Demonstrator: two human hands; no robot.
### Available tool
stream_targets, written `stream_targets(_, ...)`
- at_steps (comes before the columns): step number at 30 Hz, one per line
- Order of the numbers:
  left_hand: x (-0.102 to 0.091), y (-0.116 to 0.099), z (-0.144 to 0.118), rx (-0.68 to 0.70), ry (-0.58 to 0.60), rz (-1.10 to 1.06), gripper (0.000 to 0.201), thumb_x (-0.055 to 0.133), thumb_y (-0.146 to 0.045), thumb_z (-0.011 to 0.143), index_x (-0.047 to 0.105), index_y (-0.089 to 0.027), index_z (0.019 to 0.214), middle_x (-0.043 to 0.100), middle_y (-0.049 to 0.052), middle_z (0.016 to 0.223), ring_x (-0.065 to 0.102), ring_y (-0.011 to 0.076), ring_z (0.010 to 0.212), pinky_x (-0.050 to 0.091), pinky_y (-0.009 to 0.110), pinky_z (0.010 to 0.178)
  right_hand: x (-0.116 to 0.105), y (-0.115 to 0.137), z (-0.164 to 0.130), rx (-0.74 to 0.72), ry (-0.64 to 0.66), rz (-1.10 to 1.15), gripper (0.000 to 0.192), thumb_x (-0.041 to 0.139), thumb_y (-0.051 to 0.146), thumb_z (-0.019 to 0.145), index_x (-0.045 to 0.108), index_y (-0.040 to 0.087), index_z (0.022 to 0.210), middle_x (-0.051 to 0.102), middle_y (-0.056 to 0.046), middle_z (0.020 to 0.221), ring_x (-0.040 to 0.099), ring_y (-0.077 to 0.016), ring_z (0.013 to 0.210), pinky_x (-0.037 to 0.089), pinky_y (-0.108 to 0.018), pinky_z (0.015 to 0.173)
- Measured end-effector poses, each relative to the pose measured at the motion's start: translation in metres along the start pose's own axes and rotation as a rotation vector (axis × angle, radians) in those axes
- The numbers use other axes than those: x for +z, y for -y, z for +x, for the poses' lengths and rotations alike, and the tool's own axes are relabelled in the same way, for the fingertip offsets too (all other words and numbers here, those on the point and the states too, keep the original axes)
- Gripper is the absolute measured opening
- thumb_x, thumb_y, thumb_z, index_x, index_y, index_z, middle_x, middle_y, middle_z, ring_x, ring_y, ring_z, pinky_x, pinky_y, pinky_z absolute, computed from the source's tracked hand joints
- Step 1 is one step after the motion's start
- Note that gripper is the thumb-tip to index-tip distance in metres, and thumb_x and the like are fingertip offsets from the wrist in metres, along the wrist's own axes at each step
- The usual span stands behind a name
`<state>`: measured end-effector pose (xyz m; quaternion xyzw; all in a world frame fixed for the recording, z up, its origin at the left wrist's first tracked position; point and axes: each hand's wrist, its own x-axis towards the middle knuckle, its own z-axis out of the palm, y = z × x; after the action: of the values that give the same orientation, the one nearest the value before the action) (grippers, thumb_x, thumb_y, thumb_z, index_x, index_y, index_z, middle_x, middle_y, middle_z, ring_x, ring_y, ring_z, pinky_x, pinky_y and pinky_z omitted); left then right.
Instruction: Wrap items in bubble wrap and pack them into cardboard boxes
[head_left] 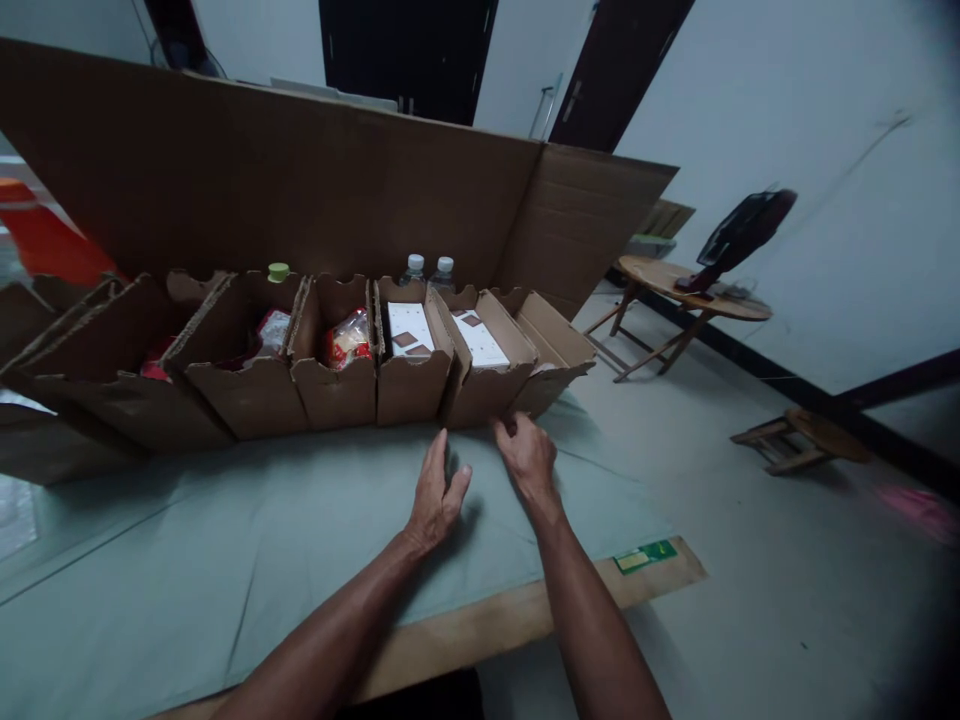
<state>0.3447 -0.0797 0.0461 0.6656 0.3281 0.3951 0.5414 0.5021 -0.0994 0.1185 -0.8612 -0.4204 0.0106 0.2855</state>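
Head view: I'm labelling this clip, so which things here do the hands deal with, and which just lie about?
In hand:
left hand and right hand, both empty, on the green table cover
row of cardboard boxes just ahead
white packs in them

Lying about:
two water bottles
round wooden table
low stool

Dim, soft-focus, dark warped corners.

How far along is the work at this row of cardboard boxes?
Done: several open brown cardboard boxes already hold goods, such as white cartons and a red snack packet. In hand: both empty hands, left hand and right hand, reach toward the rightmost boxes. Left: every box stands unsealed.
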Motion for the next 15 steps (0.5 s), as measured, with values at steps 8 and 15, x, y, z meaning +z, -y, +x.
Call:
stream_targets(8, 0.002, 0.002, 0.000, -0.033, -0.021, -0.030, 0.070, 0.052, -0.044, 0.092, 0.039, -0.011, 0.152, 0.041, 0.020, 0.158, 0.039, 0.0312, 0.147, 0.028, 0.050, 0.124, 0.020, 0.016, -0.001, -0.282, 0.087, 0.194, 0.030, 0.062, 0.028, 0.083, 0.069, 0.018, 0.111, 0.076, -0.010, 0.105, 0.070, -0.0232, 0.093, 0.053, -0.034, 0.085)
stream_targets(15, 0.004, 0.003, 0.002, -0.045, -0.065, -0.100, 0.064, 0.055, -0.044, 0.091, 0.045, -0.014, 0.148, 0.046, 0.019, 0.155, 0.041, 0.0315, 0.145, 0.028, 0.050, 0.123, 0.001, 0.033, -0.010, -0.375, 0.038, 0.324, 0.031, 0.055, 0.031, 0.090, 0.067, 0.019, 0.115, 0.076, -0.009, 0.103, 0.071, -0.0213, 0.091, 0.056, -0.033, 0.079)
